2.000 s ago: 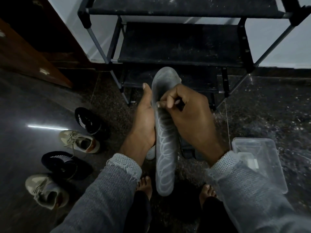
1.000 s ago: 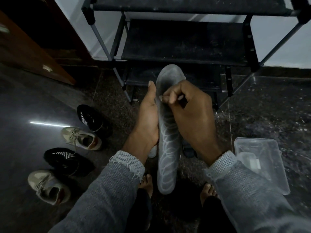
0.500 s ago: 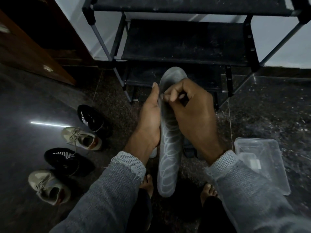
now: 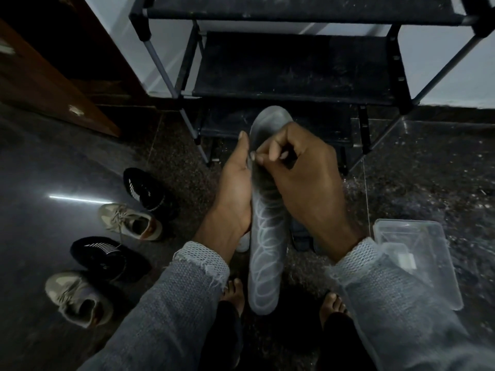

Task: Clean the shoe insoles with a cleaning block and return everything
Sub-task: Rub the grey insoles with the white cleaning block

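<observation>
One long grey insole, patterned with pale loops, is being held by the left hand and pinched at twelve o'clock by the curled right hand.

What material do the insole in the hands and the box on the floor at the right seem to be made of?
Insole: probably soft foam or rubber, matte grey; pale looping lines cover its surface, and nothing on it shines.
Box: likely clear hard plastic, glossy; the floor shows through it and its rim catches the light.

Home entryway: shoe rack, sneakers.
</observation>
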